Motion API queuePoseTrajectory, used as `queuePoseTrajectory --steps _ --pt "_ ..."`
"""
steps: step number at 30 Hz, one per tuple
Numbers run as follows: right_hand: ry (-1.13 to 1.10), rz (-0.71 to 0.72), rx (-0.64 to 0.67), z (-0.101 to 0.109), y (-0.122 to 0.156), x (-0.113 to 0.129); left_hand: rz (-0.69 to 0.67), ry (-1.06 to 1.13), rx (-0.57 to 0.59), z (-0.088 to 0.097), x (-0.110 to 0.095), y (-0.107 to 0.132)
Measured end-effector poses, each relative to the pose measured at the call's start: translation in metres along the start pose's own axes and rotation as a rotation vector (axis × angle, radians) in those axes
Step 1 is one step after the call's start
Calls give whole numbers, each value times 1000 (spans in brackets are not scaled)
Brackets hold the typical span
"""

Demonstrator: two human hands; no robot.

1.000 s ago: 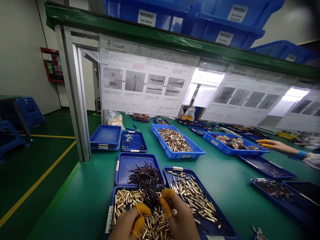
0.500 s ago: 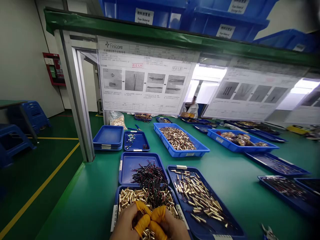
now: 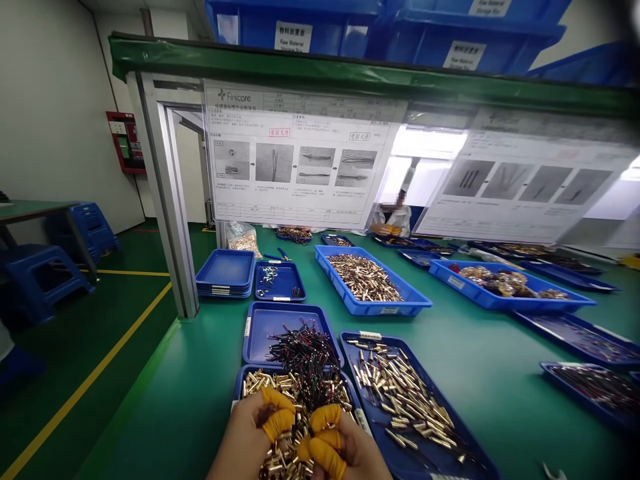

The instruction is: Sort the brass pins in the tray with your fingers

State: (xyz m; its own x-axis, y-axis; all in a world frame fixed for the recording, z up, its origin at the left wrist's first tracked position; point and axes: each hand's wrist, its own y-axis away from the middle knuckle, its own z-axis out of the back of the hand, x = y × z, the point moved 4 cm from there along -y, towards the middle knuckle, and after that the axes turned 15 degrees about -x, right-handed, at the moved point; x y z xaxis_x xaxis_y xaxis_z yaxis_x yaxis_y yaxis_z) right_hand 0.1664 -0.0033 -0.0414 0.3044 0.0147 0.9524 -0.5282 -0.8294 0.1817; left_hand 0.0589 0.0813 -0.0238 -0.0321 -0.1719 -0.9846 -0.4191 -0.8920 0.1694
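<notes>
At this moment, a heap of loose metal parts under handling: left hand (image 3: 245,440) and right hand (image 3: 347,457) low in the near blue tray (image 3: 239,381), fingertips sunk among brass tubes (image 3: 295,453), orange finger cots (image 3: 277,417) on several fingers. Fingers curled inward and close together, the two hands almost touching, cupped around the brass; whether any single tube is pinched, impossible to tell, with the fingertips buried. Just beyond the hands, a tangle of black and red wires (image 3: 305,350) in a second blue tray (image 3: 253,333), its strands trailing over the far part of the brass. Just to the right, a dark blue tray (image 3: 353,350) of more brass tubes (image 3: 403,397), its rim close beside the right hand. Open room for moving: a strip of green workbench (image 3: 170,393) left of the near tray, up to the bench's left edge, and bare bench right of the dark tray, toward the tip of a pair of snips (image 3: 550,472) at the near right. Beyond the wires, a wide blue tray of brass parts (image 3: 363,279), well out of the hands' way.
</notes>
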Motion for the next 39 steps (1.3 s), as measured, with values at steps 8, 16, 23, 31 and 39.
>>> queuePoseTrajectory --steps 8,16,23,31,39 --pt "367 195 -150 5 10 23 -14 93 49 -5 -10 6" --pt "548 333 -135 5 9 13 -88 36 171 -9 -6 12" --pt "632 416 -112 3 10 14 -92 31 170 -9 -6 13" --pt "590 403 -108 3 9 12 -85 -57 158 -7 1 10" --pt "507 380 -102 4 9 8 -279 -389 173 -10 -7 13"
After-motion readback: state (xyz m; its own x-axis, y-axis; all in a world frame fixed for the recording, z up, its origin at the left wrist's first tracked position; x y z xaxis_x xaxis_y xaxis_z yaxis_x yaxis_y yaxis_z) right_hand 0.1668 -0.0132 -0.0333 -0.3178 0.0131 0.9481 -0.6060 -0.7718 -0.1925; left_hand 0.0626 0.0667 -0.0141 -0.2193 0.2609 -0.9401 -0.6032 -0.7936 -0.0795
